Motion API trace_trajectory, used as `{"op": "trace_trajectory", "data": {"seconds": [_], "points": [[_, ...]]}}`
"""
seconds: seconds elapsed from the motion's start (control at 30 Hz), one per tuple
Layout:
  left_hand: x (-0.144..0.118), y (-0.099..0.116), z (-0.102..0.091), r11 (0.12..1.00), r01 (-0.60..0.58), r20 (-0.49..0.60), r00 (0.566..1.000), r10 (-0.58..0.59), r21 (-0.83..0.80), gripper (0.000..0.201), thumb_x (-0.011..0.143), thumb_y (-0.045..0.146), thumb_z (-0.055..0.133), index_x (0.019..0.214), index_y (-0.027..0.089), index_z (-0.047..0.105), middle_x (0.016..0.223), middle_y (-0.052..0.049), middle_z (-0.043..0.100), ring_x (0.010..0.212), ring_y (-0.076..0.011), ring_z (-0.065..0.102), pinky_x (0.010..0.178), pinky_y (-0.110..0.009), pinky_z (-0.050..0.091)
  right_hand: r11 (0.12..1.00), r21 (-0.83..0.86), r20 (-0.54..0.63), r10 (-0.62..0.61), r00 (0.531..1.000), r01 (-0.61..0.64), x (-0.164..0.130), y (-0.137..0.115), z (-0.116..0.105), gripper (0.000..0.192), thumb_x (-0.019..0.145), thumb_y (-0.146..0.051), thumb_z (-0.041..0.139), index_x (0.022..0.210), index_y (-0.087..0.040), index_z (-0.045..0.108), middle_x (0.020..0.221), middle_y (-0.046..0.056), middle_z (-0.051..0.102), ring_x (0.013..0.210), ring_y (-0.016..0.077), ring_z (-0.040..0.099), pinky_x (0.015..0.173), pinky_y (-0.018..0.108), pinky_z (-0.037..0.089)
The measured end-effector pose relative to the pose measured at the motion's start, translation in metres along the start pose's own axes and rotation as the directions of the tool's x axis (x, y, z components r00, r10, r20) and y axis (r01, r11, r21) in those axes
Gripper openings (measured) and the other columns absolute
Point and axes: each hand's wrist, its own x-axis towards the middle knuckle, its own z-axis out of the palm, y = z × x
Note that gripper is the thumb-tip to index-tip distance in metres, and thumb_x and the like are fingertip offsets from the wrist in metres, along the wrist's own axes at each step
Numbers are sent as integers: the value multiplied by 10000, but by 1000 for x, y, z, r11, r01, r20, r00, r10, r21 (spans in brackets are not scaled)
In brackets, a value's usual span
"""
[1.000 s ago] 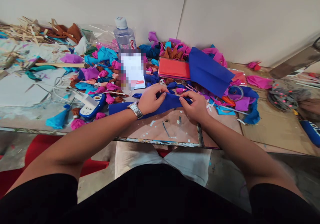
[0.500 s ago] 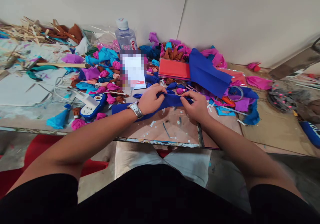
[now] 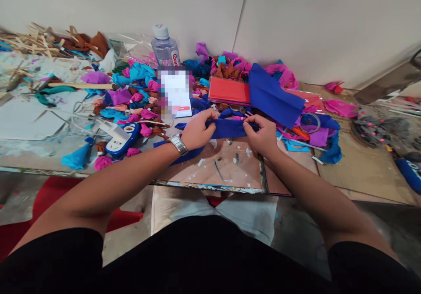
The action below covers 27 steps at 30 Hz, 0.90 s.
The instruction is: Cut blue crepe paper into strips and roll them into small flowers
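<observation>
In the head view, the person's left hand (image 3: 198, 130) and right hand (image 3: 262, 136) pinch a dark blue cloth strip (image 3: 230, 129) between thumbs and fingers, and it stretches between them just above the near part of the desk (image 3: 223, 167). More blue cloth shows below the left wrist, which wears a metal watch (image 3: 178, 144) and hides part of it.

Around the hands the desk is crowded. A blue and white power socket (image 3: 120, 141), with a white plug and cable, lies to the left of the watch, and a light blue cloth bundle (image 3: 77, 158) lies beyond it near the front edge. Behind the left hand a phone (image 3: 176, 88), partly pixelated, leans in front of a clear bottle (image 3: 165, 51) with a white cap; small knotted bundles crowd around both. Behind the strip lies a flat red pack (image 3: 229, 91), touching a larger blue cloth sheet (image 3: 276, 96). To the right of that sheet are a ring (image 3: 319, 122), purple scraps and brown cardboard (image 3: 355, 171). Green-handled pliers (image 3: 59, 90) and a heap of wooden sticks (image 3: 36, 40) occupy the far left.
</observation>
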Motion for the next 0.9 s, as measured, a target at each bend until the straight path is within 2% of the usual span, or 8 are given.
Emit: {"op": "trace_trajectory", "data": {"seconds": [0.17, 0.3, 0.43, 0.6, 0.77, 0.9], "points": [[0, 4, -3, 998, 45, 22, 999, -46, 51, 165, 945, 315, 568, 984, 207, 687, 965, -47, 742, 880, -230, 638, 819, -384, 477, 1000, -10, -50, 22, 999, -23, 13, 12, -4, 128, 850, -302, 651, 825, -213, 739, 823, 35, 782, 776, 220, 694, 783, 353, 529], [1, 8, -4, 998, 57, 84, 995, -60, 42, 383, 1025, 496, 510, 874, 199, 697, 849, -34, 734, 762, -200, 612, 709, -353, 423, 1000, 10, -34, 22, 999, -22, 15, 14, -4, 134, 844, -308, 645, 815, -213, 735, 806, 33, 778, 759, 215, 692, 764, 347, 530], [2, 10, -6, 999, 34, 107, 994, -33, -9, 534, 1062, 569, 431, 744, 189, 627, 728, -15, 650, 661, -157, 525, 628, -324, 345, 999, 39, 17, -26, 1000, 26, 10, 13, -3, 143, 875, -322, 651, 858, -216, 746, 826, 23, 780, 767, 214, 700, 766, 347, 525], [1, 12, -6, 996, 35, 70, 997, -29, -82, 444, 1037, 519, 523, 749, 191, 607, 698, 11, 598, 649, -139, 483, 633, -310, 351, 997, 29, 30, -77, 997, 76, 7, 13, -4, 132, 894, -309, 655, 887, -217, 749, 838, 20, 782, 781, 215, 711, 759, 342, 519], [-2, 14, -6, 994, 1, -10, 1000, -2, -106, 372, 1009, 497, 597, 786, 200, 598, 716, 14, 595, 666, -141, 493, 651, -314, 379, 997, 23, 9, -73, 997, 73, 9, 11, -5, 126, 894, -306, 665, 892, -219, 755, 861, 25, 796, 787, 216, 718, 776, 344, 532], [-2, 13, -5, 996, -50, -79, 996, 45, -73, 263, 1001, 454, 632, 895, 213, 651, 744, 8, 587, 685, -155, 498, 659, -322, 391, 999, 47, 6, -28, 1000, 28, 10, 11, -5, 137, 887, -319, 658, 880, -221, 754, 854, 24, 795, 783, 216, 719, 772, 346, 536]]}}
